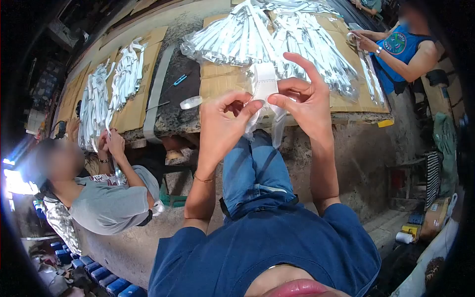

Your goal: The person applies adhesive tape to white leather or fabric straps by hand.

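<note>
Up in front of my chest is a white strap (265, 85) with a line of stitching across its wide part, its loose ends hanging below. My left hand (222, 121) pinches its left edge between thumb and fingers. On the opposite edge, my right hand (307, 104) grips with thumb and bent fingers, one finger raised away. Behind my hands, a large pile of white straps (237, 37) lies on clear plastic and cardboard. A roll of white tape (191, 102) rests on the table left of my left hand.
A small blue cutter (179, 80) lies on the dark tabletop (173, 111). More white straps (126, 74) lie on cardboard at left, where a person in grey (111, 198) handles a strap. At right, a person in a blue top (403, 52) holds a white roll.
</note>
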Demonstrator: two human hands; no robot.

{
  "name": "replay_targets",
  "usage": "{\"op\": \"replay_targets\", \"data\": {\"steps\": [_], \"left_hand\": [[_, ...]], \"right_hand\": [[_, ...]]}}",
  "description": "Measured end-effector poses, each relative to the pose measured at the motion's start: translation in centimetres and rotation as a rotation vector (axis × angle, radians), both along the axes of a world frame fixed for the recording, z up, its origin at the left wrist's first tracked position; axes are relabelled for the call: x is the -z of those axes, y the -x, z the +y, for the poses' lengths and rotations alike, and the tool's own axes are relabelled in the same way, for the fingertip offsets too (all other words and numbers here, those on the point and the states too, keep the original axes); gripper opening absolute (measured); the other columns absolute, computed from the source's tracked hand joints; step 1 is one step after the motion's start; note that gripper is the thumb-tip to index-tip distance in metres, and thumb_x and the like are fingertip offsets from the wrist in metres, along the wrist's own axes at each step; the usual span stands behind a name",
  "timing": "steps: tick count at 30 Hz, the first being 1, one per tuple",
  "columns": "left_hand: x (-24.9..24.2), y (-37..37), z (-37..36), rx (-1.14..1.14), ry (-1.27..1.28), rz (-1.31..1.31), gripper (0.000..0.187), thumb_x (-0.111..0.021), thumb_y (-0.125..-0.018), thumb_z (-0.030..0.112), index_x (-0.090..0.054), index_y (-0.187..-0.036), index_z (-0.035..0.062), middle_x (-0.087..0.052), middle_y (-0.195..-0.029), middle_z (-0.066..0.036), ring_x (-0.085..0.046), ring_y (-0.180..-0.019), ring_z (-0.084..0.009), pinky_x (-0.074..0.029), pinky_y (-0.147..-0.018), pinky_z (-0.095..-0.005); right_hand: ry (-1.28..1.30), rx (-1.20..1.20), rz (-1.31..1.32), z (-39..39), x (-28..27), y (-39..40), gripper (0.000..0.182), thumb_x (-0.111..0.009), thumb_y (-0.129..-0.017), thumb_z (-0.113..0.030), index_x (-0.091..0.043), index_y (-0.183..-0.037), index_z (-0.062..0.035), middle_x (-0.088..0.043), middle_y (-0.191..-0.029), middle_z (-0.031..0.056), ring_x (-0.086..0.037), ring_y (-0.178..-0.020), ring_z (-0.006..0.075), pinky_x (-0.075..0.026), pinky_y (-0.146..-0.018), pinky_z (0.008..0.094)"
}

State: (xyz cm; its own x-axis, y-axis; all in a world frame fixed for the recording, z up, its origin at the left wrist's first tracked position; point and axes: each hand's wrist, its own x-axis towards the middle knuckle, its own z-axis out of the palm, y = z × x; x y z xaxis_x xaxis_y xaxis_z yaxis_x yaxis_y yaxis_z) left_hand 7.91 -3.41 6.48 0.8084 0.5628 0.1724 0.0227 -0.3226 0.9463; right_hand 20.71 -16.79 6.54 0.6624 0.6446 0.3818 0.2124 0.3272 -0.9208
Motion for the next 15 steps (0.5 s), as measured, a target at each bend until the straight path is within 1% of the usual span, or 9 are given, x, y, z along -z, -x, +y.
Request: {"op": "replay_targets", "data": {"steps": [1,4,6,7,9,10,12,13,15], "left_hand": [[-0.4,0.2,-0.1,-0.003,0.002,0.002,0.016,-0.076,-0.082,0.006,-0.07,-0.091,-0.0046,-0.069,-0.083,-0.005,-0.061,-0.076,-0.008,-0.048,-0.067,-0.0223],[-0.6,0.4,-0.1,0.01,-0.183,0.112,0.018,-0.077,-0.081,0.008,-0.07,-0.093,-0.0037,-0.069,-0.082,-0.006,-0.061,-0.077,-0.0075,-0.048,-0.066,-0.0235],[1.3,0.2,0.9,0.22,-0.244,-0.156,0.025,-0.078,-0.08,0.013,-0.069,-0.096,-0.0034,-0.069,-0.077,-0.008,-0.061,-0.071,-0.008,-0.048,-0.066,-0.0256],[2.0,0.2,1.3,0.219,-0.243,-0.157,0.025,-0.078,-0.08,0.013,-0.069,-0.096,-0.0034,-0.069,-0.077,-0.008,-0.061,-0.071,-0.008,-0.048,-0.066,-0.0256],[2.6,0.3,1.9,0.393,0.184,-0.132,0.026,-0.076,-0.082,0.01,-0.068,-0.102,-0.0033,-0.07,-0.08,-0.012,-0.063,-0.075,-0.008,-0.049,-0.067,-0.0268],[2.6,0.3,2.0,0.395,0.183,-0.134,0.026,-0.076,-0.082,0.01,-0.068,-0.102,-0.0033,-0.07,-0.08,-0.012,-0.063,-0.075,-0.008,-0.049,-0.067,-0.0268],[2.2,0.7,2.0,0.27,-0.002,0.053,0.022,-0.074,-0.081,0.005,-0.068,-0.101,-0.0016,-0.07,-0.087,-0.015,-0.068,-0.079,-0.0141,-0.051,-0.069,-0.0292],[1.8,0.9,1.7,0.265,0.0,0.052,0.022,-0.074,-0.081,0.005,-0.068,-0.101,-0.0016,-0.07,-0.087,-0.015,-0.068,-0.079,-0.0141,-0.051,-0.069,-0.0292],[1.0,1.0,0.8,0.066,-0.379,-0.019,0.019,-0.073,-0.078,0.001,-0.068,-0.097,0.0006,-0.07,-0.091,-0.014,-0.069,-0.079,-0.0242,-0.052,-0.07,-0.0326]], "right_hand": [[0.002,-0.003,0.002,0.1,0.1,0.0,0.074,-0.077,-0.071,0.01,-0.046,-0.137,-0.007,-0.071,-0.084,0.0072,-0.067,-0.082,0.011,-0.056,-0.077,0.025],[-0.024,-0.006,0.022,0.3,0.2,0.2,0.075,-0.076,-0.071,0.011,-0.046,-0.137,-0.007,-0.071,-0.085,0.0077,-0.067,-0.083,0.0111,-0.056,-0.078,0.0253],[-0.045,0.003,0.019,0.2,0.0,0.3,0.074,-0.075,-0.071,0.013,-0.046,-0.136,-0.0066,-0.071,-0.087,0.0089,-0.067,-0.085,0.0118,-0.056,-0.079,0.0256],[-0.044,0.002,0.019,0.1,-0.2,0.4,0.074,-0.075,-0.071,0.013,-0.046,-0.136,-0.0066,-0.071,-0.087,0.0089,-0.067,-0.085,0.0118,-0.056,-0.079,0.0256],[-0.023,0.037,-0.031,-0.1,-0.6,0.6,0.073,-0.075,-0.072,0.013,-0.046,-0.136,-0.0067,-0.072,-0.089,0.0105,-0.068,-0.087,0.0134,-0.057,-0.079,0.0267],[-0.023,0.039,-0.034,-0.2,-0.6,0.5,0.073,-0.075,-0.072,0.013,-0.046,-0.136,-0.0067,-0.072,-0.089,0.0105,-0.068,-0.087,0.0134,-0.057,-0.079,0.0267],[-0.058,0.058,-0.112,-0.3,-0.4,0.5,0.073,-0.074,-0.072,0.014,-0.045,-0.136,-0.0054,-0.072,-0.089,0.0115,-0.069,-0.087,0.015,-0.057,-0.078,0.0278],[-0.056,0.053,-0.113,-0.3,-0.4,0.5,0.073,-0.074,-0.072,0.014,-0.045,-0.136,-0.0054,-0.072,-0.089,0.0115,-0.069,-0.087,0.015,-0.057,-0.078,0.0278],[-0.091,0.036,-0.147,-0.6,-0.4,0.6,0.074,-0.073,-0.072,0.016,-0.042,-0.137,-0.0026,-0.072,-0.089,0.0124,-0.069,-0.087,0.0158,-0.058,-0.079,0.0283]]}}
